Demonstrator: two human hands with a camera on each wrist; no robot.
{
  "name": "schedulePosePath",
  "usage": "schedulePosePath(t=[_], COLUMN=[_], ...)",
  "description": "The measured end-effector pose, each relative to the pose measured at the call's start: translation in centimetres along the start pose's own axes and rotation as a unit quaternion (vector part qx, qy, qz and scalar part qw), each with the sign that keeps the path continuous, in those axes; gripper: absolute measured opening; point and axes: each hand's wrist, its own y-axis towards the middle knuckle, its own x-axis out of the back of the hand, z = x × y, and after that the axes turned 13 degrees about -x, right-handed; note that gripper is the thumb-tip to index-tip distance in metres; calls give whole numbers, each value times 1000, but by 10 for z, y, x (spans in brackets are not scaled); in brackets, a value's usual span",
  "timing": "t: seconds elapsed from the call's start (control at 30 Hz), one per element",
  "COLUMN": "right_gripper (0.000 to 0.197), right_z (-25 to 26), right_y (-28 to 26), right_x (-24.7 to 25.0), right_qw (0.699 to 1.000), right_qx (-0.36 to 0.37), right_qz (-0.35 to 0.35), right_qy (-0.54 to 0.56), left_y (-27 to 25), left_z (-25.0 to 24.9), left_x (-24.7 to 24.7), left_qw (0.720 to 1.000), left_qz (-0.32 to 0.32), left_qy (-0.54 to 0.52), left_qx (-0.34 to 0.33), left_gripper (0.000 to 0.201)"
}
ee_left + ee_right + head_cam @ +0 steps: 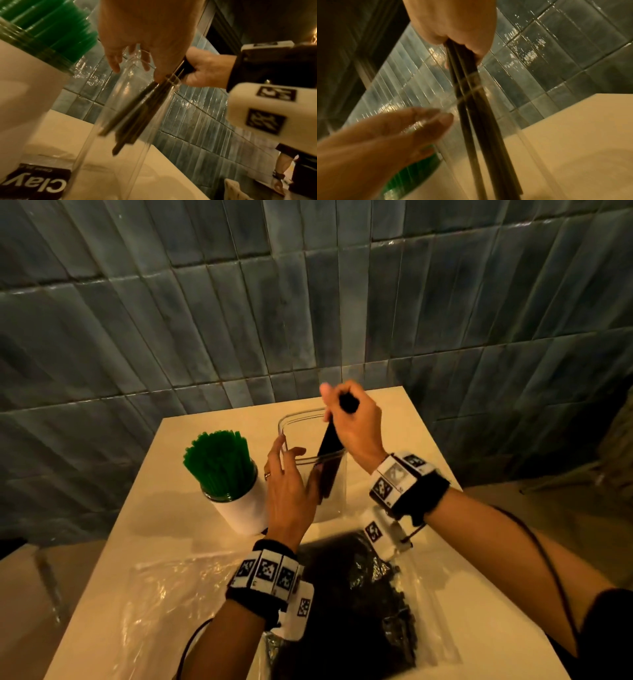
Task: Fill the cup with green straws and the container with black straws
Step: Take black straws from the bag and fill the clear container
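Fingers of the left hand point(286, 491) lie spread against the clear container point(301, 419) near its rim, probably to steady it, while the right hand point(354, 422) clenches a bundle of black straws point(330, 440) already lowered partway inside, beside the cup point(239, 508) full of green straws point(217, 460).

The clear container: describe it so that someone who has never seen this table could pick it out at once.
On the cream table by the tiled wall, look right of the white cup packed with green straws. The clear container stands upright there, the left hand touching its near side while the right hand lowers black straws into it. It alone is see-through and square-sided.
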Motion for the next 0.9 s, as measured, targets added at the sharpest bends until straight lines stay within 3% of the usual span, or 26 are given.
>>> schedulePosePath(t=[0.17, 0.23, 0.3, 0.4, 0.5, 0.57, 0.6, 0.67, 0.73, 0.77, 0.83, 0.9], right_gripper=[28, 28, 24, 39, 39, 26, 17, 8, 14, 20, 26, 23], right_z=[-28, -32, -33, -30, -27, -38, -51, -88, -126, -140, -156, -159], right_y=[-4, -2, -2, -5, -12, -23, -30, -45, -63, -74, -99, -118], right_x=[-1, 1, 4, 10, 29, 53, 67, 97, 124, 134, 147, 153], right_qw=[976, 966, 973, 986, 996, 998, 997, 989, 946, 915, 878, 873], right_qx=[31, 21, 22, 39, 39, 27, 4, -80, -185, -227, -260, -257], right_qz=[112, 121, 108, 81, 7, -45, -61, -65, 10, 69, 165, 212], right_qy=[-183, -228, -201, -138, -77, -45, -42, -110, -267, -326, -366, -356], left_y=[1, 2, 1, -2, -11, -24, -34, -53, -77, -88, -105, -114], left_z=[3, 2, 2, 2, -7, -22, -32, -50, -60, -63, -64, -64], left_x=[2, 3, 4, 6, 9, 9, 8, 3, -11, -21, -39, -49], left_qw=[1000, 999, 999, 997, 992, 992, 991, 975, 908, 868, 812, 787], left_qz=[12, 19, 32, 60, 54, 7, 15, 158, 364, 437, 519, 550], left_qy=[25, 29, 33, 55, 108, 92, 68, -15, -52, -36, -9, 20], left_qx=[-8, -3, -7, -14, -36, -81, -110, -158, -201, -231, -267, -278], left_gripper=[42, 43, 47, 67, 87, 81, 73, 54, 46, 48, 58, 69])
